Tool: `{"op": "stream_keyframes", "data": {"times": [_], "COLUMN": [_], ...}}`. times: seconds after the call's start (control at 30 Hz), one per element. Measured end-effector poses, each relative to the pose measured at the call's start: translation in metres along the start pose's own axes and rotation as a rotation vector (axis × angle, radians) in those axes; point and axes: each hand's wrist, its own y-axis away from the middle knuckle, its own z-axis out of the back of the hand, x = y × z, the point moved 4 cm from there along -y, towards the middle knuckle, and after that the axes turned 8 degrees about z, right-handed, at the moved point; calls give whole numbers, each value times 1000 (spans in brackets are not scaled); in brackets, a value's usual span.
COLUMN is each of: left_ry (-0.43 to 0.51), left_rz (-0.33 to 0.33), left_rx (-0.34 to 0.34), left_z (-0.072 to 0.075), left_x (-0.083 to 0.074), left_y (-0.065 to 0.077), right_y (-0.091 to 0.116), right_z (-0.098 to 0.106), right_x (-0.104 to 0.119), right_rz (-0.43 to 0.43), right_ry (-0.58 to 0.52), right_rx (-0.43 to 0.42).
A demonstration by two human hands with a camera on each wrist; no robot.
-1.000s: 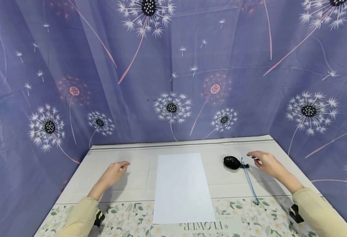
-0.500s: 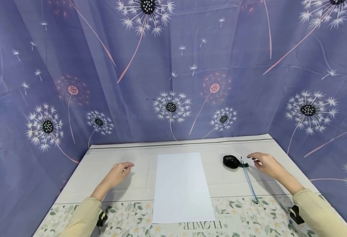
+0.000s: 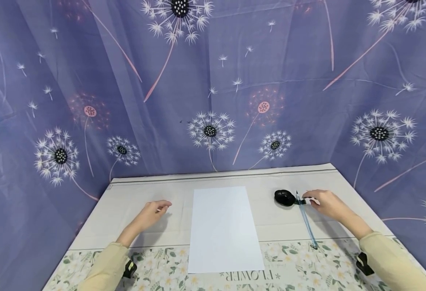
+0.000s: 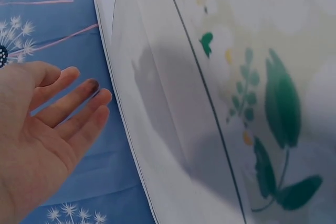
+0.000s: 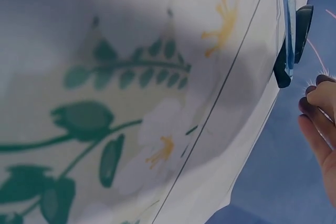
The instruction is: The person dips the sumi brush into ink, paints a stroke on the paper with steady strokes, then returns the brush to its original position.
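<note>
My left hand (image 3: 150, 214) is held over the table left of the paper, its fingers loosely bent with nothing in them. In the left wrist view its fingers (image 4: 79, 103) are spread, one fingertip smudged dark. A white sheet of paper (image 3: 223, 230) lies flat at the middle. My right hand (image 3: 325, 203), also holding nothing, hovers just right of a slim blue brush (image 3: 307, 222) with a dark pointed tip and a loop at its near end. The brush leans across the short handle of a glossy black spoon-shaped dish (image 3: 285, 198). The right fingertips are close to this handle.
The table cover (image 3: 154, 262) is off-white at the back and floral at the front, with printed lettering. Purple dandelion curtains (image 3: 162, 137) stand behind the table and on both sides. Black wrist straps (image 3: 364, 263) show below the light sleeves.
My left hand has moved right, toward the paper. My right hand has barely shifted, its fingers a little lower near the brush. The paper, brush and black dish stay in place.
</note>
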Motion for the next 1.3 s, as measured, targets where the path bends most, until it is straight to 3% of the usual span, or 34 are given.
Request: {"op": "stream_keyframes", "data": {"times": [0.6, 0.87, 1.17, 1.3], "left_ry": [10, 16, 14, 12], "left_rz": [-92, -126, -150, -123], "left_rx": [96, 122, 234, 257], "left_z": [-18, -26, -32, -36], "left_x": [-16, -25, -34, -34], "left_y": [3, 5, 10, 10], "right_y": [5, 5, 4, 4], "right_z": [-5, -6, -6, -6], "right_x": [5, 11, 16, 18], "right_rz": [-56, 19, -28, -11], "right_ry": [-30, 2, 4, 20], "right_rx": [62, 24, 131, 139]}}
